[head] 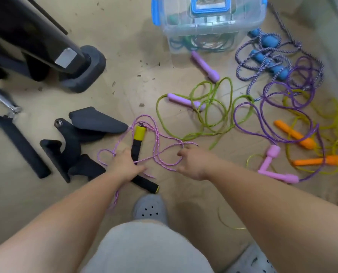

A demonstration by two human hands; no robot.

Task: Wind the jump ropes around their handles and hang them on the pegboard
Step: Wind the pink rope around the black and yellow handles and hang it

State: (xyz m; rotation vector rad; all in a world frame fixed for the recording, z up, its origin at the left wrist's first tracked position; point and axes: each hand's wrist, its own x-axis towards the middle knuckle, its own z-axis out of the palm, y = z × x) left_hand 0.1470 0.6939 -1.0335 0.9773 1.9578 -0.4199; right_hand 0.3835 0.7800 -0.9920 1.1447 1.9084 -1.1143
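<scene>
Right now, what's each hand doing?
Left hand: grips the black handles.
Right hand: at the pink rope, grip cannot be told.

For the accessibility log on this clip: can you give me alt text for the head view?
A person's left hand holds the black-and-yellow handles of a pink cord while the right hand reaches its loops. Other unwound jump ropes sprawl on the floor beside a clear storage box.

Soft even light, faint shadows, motion blur, wide-angle bending at edges.
</scene>
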